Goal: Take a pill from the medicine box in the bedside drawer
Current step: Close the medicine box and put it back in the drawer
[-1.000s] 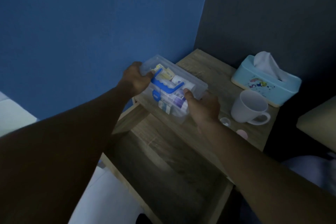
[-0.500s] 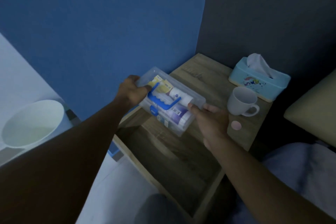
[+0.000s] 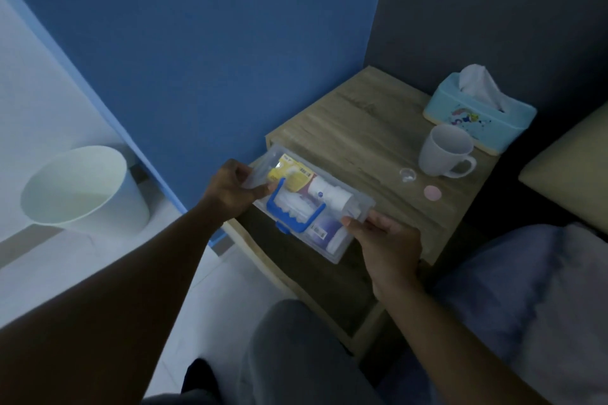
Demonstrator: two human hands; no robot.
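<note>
Left hand [image 3: 230, 194] and right hand [image 3: 385, 240] grip the box [image 3: 329, 207] by its ends. Clear plastic, its long axis running ten to four; the lid seems shut.

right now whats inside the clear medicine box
Through the clear medicine box: a yellow packet, a white bottle and a purple-labelled pack. The blue handle and both hands cover parts; no loose pills are discernible.

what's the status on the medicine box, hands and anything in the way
Left hand and right hand gripping medicine box ends. Box above open drawer, lid shut. Nothing blocking.
</note>
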